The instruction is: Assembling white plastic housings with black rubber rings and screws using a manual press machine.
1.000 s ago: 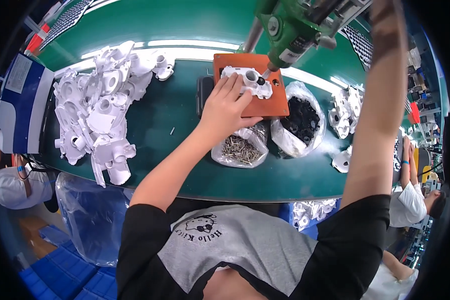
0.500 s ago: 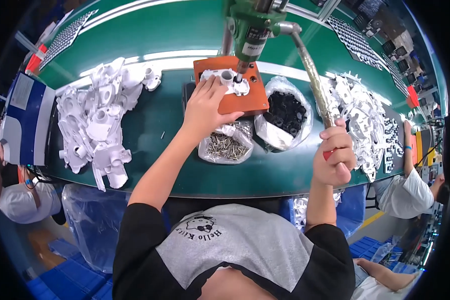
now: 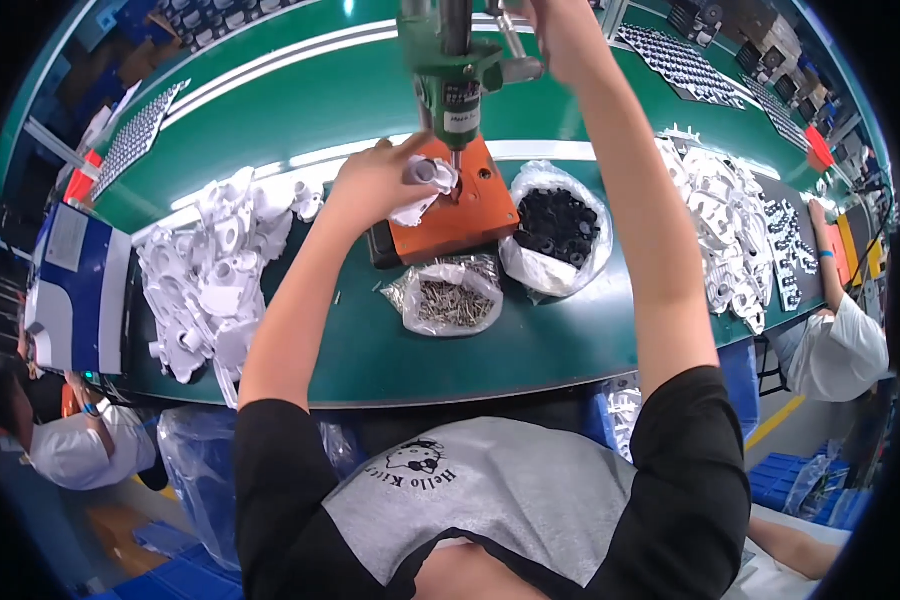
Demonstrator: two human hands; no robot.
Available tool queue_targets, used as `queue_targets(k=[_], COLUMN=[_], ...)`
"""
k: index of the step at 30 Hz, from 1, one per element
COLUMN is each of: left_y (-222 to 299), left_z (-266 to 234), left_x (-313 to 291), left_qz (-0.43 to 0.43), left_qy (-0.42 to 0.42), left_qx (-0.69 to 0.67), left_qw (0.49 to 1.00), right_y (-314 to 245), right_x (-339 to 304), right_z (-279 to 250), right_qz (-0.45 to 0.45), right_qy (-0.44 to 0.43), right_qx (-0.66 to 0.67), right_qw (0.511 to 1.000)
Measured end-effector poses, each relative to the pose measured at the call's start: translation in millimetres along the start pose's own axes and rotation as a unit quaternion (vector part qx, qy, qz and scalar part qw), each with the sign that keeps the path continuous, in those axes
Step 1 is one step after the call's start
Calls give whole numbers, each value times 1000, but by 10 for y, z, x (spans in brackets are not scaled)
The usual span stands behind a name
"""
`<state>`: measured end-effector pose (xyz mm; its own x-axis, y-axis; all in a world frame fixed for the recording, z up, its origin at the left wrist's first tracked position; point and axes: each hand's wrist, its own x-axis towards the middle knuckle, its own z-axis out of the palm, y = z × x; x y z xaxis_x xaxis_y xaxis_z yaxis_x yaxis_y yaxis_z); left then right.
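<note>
- Holding the white plastic housing: left hand, grip closed at its edge.
- Likely light, stiff; best pinched by the rim.
- Right hand: grip unclear.

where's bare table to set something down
Bare tabletop: along the near edge, below the screw bag and black parts bag; also between left forearm and screw bag. Crowded: orange block under the press, left white pile, right white pile.

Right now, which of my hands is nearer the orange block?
Left. The left hand holds a white part over the orange block; the right hand is farther off, up by the lever of the green press.
</note>
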<state>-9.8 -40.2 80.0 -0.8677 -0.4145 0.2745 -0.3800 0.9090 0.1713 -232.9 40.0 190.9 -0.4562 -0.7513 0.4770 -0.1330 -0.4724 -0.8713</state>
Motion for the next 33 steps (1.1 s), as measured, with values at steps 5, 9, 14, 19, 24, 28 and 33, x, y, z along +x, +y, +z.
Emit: queue_targets(k=[5, 9, 14, 19, 24, 28, 33], left_y=[-514, -1195, -1840, -1552, -726, -322, -62], left_z=[181, 483, 887, 1005, 357, -10, -103], left_x=[69, 313, 581, 605, 101, -222, -322], left_qz=[-68, -170, -305, -250, -120, -129, -94], left_qy=[85, 198, 230, 172, 229, 217, 231], left_qx=[-180, -122, -96, -206, -310, -447, -507], left_qw=[978, 957, 919, 930, 915, 858, 825], right_y=[-165, -65, 20, 170, 340, 407, 429], right_x=[-1764, -2729, -3343, -3663, -3773, -3775, -3728], right_z=[-516, -1220, -1586, -1539, -1348, -1417, -1402], right_qz=[-48, 59, 67, 52, 44, 66, 76], right_qy=[19, 141, 194, 220, 175, 194, 192], right_qx=[-190, -436, -598, -610, -614, -579, -570], right_qw=[980, 887, 775, 759, 768, 789, 795])
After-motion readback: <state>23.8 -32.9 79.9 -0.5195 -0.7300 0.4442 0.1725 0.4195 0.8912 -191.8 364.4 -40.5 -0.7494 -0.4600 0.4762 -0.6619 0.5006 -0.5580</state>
